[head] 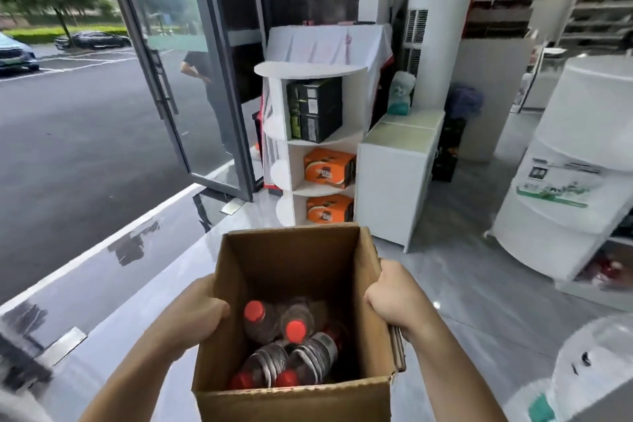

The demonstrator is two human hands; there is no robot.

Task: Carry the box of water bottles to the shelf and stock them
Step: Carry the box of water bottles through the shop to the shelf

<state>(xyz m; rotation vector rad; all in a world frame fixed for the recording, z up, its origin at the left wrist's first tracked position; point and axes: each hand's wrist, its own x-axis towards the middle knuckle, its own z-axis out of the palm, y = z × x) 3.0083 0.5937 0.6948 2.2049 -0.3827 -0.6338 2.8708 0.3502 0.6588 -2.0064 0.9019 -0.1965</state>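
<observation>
An open brown cardboard box (291, 260) hangs in front of me, low in the middle of the head view. Several clear water bottles (294, 343) with red caps lie jumbled in its bottom. My left hand (202, 308) grips the box's left wall over the rim. My right hand (390, 295) grips the right wall the same way. Straight ahead stands a white rounded shelf unit (308, 70) with three tiers, holding black cartons on the top tier and orange cartons on the two lower tiers.
An open glass door (191, 86) leads to a street on the left. A low white cabinet (394, 178) stands right of the shelf, and a tall white air conditioner (438, 10) behind it. Another white rounded shelf (575, 161) stands at the right. Glossy grey tiles cover the floor.
</observation>
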